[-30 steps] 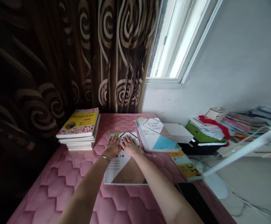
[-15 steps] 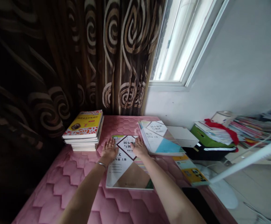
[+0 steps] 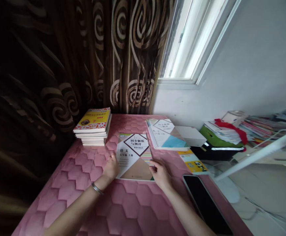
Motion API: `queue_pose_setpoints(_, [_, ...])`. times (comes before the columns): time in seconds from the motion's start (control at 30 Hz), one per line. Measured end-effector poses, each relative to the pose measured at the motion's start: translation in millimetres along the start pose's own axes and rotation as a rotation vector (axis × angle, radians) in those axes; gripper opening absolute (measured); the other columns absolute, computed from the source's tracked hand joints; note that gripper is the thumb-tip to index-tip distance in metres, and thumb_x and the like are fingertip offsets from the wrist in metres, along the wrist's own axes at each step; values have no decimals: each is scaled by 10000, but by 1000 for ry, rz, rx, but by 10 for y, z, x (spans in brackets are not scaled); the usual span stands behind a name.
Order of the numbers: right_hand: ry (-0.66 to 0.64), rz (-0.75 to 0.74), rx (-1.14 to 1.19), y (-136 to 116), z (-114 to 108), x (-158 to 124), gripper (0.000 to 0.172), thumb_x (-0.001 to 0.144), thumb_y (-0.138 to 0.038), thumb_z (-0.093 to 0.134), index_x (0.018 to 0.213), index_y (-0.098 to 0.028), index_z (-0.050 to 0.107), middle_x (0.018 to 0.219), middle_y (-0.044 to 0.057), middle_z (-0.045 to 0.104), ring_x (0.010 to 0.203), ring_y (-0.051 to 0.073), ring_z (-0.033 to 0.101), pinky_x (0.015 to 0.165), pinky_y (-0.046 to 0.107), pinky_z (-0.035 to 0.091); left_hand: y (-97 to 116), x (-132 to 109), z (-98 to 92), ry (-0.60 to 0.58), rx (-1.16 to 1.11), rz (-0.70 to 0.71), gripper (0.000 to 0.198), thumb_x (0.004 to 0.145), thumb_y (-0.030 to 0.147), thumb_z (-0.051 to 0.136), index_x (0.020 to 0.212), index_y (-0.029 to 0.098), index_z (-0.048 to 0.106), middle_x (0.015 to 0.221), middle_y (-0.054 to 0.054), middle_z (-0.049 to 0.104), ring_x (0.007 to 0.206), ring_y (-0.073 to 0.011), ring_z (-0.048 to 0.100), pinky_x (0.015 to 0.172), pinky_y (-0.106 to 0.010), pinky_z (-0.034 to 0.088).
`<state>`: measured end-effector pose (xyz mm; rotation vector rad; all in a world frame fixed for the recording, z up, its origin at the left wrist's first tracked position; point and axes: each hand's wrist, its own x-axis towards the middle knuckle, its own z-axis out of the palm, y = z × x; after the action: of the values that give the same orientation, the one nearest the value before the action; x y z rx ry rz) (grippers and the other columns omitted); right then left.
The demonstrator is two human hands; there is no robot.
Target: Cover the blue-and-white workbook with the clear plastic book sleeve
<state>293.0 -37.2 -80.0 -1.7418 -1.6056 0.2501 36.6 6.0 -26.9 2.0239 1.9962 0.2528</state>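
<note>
Workbook, one [image 3: 133, 167], printed white and brown with a dark diamond round the title, lies flat on the pink quilted surface [image 3: 127, 205], to the right of the yellow-topped book stack [image 3: 93, 123] and nearer the person than that stack. Orientation: title upright to the person, head edge towards the curtain [image 3: 120, 59] behind the stack, foot edge towards the person; long axis running away from the body, roughly square to it, presumably so the cover can be read straight on. Left hand [image 3: 111, 167], with bracelet: at the workbook's left edge, on the side facing the stack, fingers pointing forward. Right hand [image 3: 160, 173]: at the opposite edge, on the side away from the stack, fingers bent inward. Whether either actually grips the edge cannot be told; the opposed placing would serve to steady the book from both sides. Stack itself: several volumes laid flat, a sound arrangement, in judgement, for a padded base. Further items, all to the right of the stack: pale workbook pile [image 3: 166, 134], beyond the workbook; panda-printed book [image 3: 193, 163], farther right and nearer the person; dark phone [image 3: 204, 203], nearest the person of the three.
</note>
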Motion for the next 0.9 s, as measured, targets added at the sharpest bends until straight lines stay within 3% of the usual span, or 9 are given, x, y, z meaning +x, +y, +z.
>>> queue_pose_setpoints(0.13, [30, -10, 24, -24, 44, 206, 327, 769, -170, 524, 1026, -209, 722, 1049, 89, 704, 989, 243, 633, 876, 366, 504, 23, 36, -25, 47, -43, 67, 427, 869, 20, 398, 1281, 131, 396, 1208, -162, 524, 1001, -164, 632, 822, -235, 487])
queue_pose_setpoints(0.3, [40, -102, 35, 17, 44, 360, 305, 761, -117, 527, 955, -202, 747, 1016, 96, 716, 973, 243, 632, 907, 391, 493, -18, -61, -44, 18, 22, 156, 412, 895, 47, 364, 1267, 174, 486, 1220, -138, 469, 895, -175, 643, 779, -293, 504])
queue_pose_setpoints(0.4, [52, -188, 50, 70, 10, 288, 272, 798, -131, 524, 931, -197, 752, 993, 104, 708, 953, 236, 627, 901, 397, 495, -143, -150, -71, 54, 119, 248, 383, 939, 163, 377, 1284, 228, 530, 1189, -128, 481, 899, -209, 631, 805, -368, 502])
queue_pose_setpoints(0.5, [59, -245, 64, 117, -59, 157, 235, 814, -161, 545, 907, -207, 756, 985, 107, 689, 943, 232, 624, 879, 393, 505, -313, -213, -119, 180, 126, 272, 336, 927, 337, 483, 1239, 275, 593, 1176, -110, 512, 1010, -255, 582, 887, -432, 470])
queue_pose_setpoints(0.6, [77, -265, 81, 145, -143, 37, 217, 811, -173, 561, 900, -219, 754, 986, 101, 677, 933, 226, 625, 863, 383, 509, -402, -299, -147, 297, 74, 324, 252, 901, 290, 539, 1103, 229, 676, 1147, -105, 562, 1047, -256, 545, 920, -427, 451])
queue_pose_setpoints(0.67, [65, -263, 84, 131, -200, -9, 208, 815, -178, 564, 893, -221, 752, 973, 92, 675, 914, 215, 625, 846, 365, 510, -384, -380, -136, 320, 29, 467, 211, 896, 216, 538, 1026, 209, 703, 1132, -100, 598, 1025, -238, 545, 907, -399, 456])
queue_pose_setpoints(0.77, [37, -236, 1, -8, -280, -44, 192, 794, -150, 579, 826, -221, 754, 960, 83, 674, 908, 215, 608, 842, 363, 487, -298, -479, -84, 269, -7, 695, 209, 863, 214, 605, 1051, 220, 695, 1112, -84, 642, 1010, -232, 556, 870, -384, 466])
queue_pose_setpoints(0.9, [-7, -213, -211, -466, -284, -142, 189, 803, -159, 585, 816, -243, 755, 1075, 74, 656, 960, 244, 536, 840, 386, 420, -248, -459, -17, 228, 7, 779, 157, 839, 172, 635, 972, 216, 705, 966, -52, 688, 909, -204, 593, 821, -355, 475])
